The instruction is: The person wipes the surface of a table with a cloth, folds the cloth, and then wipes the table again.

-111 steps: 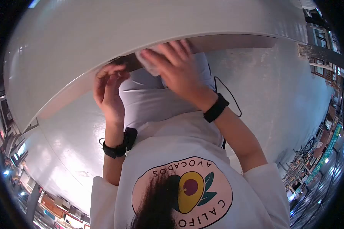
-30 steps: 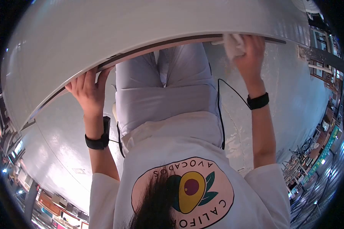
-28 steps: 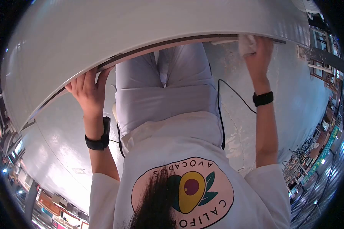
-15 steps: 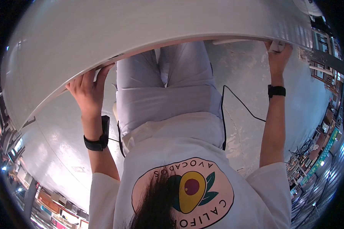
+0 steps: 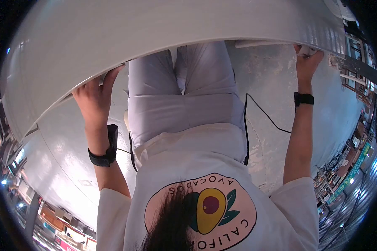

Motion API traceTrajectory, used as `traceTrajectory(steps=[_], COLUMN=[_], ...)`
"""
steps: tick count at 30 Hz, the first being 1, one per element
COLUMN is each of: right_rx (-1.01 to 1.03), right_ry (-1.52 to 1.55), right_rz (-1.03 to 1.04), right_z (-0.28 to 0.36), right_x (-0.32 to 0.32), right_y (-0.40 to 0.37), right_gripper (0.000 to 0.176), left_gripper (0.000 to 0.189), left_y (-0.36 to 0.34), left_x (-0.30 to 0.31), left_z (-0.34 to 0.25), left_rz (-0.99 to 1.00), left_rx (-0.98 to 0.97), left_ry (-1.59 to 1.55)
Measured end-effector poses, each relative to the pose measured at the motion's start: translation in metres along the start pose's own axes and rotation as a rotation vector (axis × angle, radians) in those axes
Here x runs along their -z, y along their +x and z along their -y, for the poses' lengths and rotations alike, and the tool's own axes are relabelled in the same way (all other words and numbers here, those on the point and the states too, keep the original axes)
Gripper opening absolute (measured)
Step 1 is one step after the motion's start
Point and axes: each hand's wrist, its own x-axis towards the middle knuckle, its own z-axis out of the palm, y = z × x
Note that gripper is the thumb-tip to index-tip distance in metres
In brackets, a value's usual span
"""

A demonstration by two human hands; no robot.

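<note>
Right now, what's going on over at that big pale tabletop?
A person has the left hand up against the near edge of the tabletop, its fingertips partly hidden there. Far over to the right, the right hand holds a small white wad, maybe cloth or paper, close to the same edge. I can't see what the hidden fingers touch.

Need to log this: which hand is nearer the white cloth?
Right: the right hand holds the cloth by the white surface; the left hand is far off along its edge.
</note>
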Motion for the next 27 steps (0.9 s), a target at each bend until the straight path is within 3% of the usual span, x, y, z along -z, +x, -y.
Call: traceTrajectory(steps=[5,8,12,14,18,21,24,27], right_rx=[0.061,0.064,0.094,0.053,0.150,0.112,0.142,0.260], right_ry=[-0.025,-0.017,0.018,0.053,-0.055,0.100,0.104,0.109], right_rz=[0.042,0.117,0.081,0.234,0.219,0.160,0.397,0.053], right_z=[-0.021,-0.019,-0.011,-0.009,0.023,0.079,0.103,0.140], right_x=[-0.004,0.001,0.004,0.006,0.003,0.005,-0.004,-0.021], right_y=[0.000,0.006,0.012,0.016,0.016,0.012,0.004,-0.008], right_gripper=[0.070,0.070,0.068,0.062,0.053,0.056,0.064,0.072], left_gripper=[0.030,0.026,0.028,0.027,0.026,0.027,0.026,0.026], left_y=[0.003,0.001,0.007,0.005,0.008,0.009,0.008,0.013], left_x=[0.006,0.001,0.004,0.002,0.003,0.004,-0.001,0.002], left_z=[-0.001,0.010,0.002,0.007,0.002,0.004,0.006,0.001], left_rz=[0.081,0.199,0.150,0.169,0.222,0.223,0.165,0.156], left_rx=[0.016,0.163,0.191,0.190,0.291,0.279,0.147,0.082], left_ry=[-0.002,-0.182,-0.253,-0.225,-0.318,-0.336,-0.259,-0.170])
